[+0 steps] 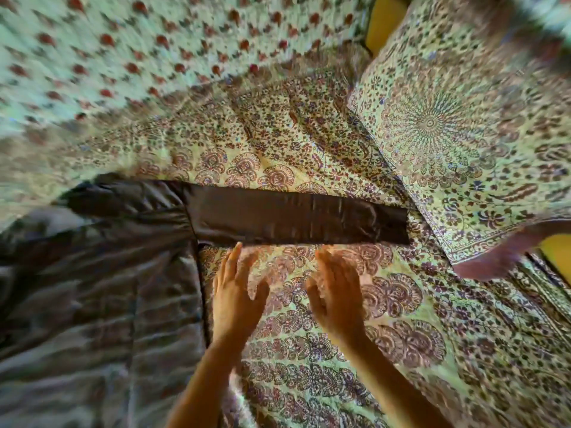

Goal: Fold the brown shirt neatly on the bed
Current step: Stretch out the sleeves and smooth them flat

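Brown, glossy shirt point(92, 288) lies spread on the bed point(401, 350), body at left, one sleeve point(296, 220) stretched flat rightward. My left grip point(236, 291) and right grip point(335, 291) are both released, holding nothing, just beside the sleeve's near edge. I'd pinch cuff point(401, 225) and shoulder seam point(190, 217), then lay the sleeve across the body, edge straight.

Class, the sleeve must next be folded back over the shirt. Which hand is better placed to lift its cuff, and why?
Probably the right hand: it hovers open nearer the cuff, while the left hand sits by the seam where sleeve meets shirt, better suited to pinning the fold.
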`<state>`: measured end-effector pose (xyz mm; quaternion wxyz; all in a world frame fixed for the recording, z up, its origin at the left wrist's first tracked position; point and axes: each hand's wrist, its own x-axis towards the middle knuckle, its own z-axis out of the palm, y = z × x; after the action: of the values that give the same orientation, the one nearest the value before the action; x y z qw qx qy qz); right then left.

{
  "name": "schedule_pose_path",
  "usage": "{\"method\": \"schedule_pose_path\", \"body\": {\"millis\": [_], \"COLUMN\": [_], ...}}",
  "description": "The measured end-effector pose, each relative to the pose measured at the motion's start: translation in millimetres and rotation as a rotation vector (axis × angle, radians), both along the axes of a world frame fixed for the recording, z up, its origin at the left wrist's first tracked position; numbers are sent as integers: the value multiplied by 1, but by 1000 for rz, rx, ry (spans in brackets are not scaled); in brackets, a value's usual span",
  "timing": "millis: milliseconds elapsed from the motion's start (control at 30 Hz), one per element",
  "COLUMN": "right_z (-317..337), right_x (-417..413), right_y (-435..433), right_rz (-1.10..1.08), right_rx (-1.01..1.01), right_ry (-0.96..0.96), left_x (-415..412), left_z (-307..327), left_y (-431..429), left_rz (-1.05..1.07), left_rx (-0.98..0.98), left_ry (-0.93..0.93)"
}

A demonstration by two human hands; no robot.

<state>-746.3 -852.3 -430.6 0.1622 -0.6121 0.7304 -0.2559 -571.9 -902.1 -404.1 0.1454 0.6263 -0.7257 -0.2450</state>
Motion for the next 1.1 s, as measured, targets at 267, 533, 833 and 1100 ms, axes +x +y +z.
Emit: {"method": "schedule_pose_path", "body": {"millis": [267,533,833,1100], "right_z": [100,151,193,184], "right_x": [105,259,442,548], "right_y": [84,165,240,233], "right_rz": [229,499,640,689], "right_rx": [-126,-231,-322,-308], "right_ry": [-139,-131,-115,-95], "left_x": [132,266,428,533], "left_z": [115,161,195,189], "left_y": [132,261,365,373], "left_rz": [266,493,641,675], "left_rx": [-22,-214,-301,-270], "left_ry": [-47,-8,20,-18]}}
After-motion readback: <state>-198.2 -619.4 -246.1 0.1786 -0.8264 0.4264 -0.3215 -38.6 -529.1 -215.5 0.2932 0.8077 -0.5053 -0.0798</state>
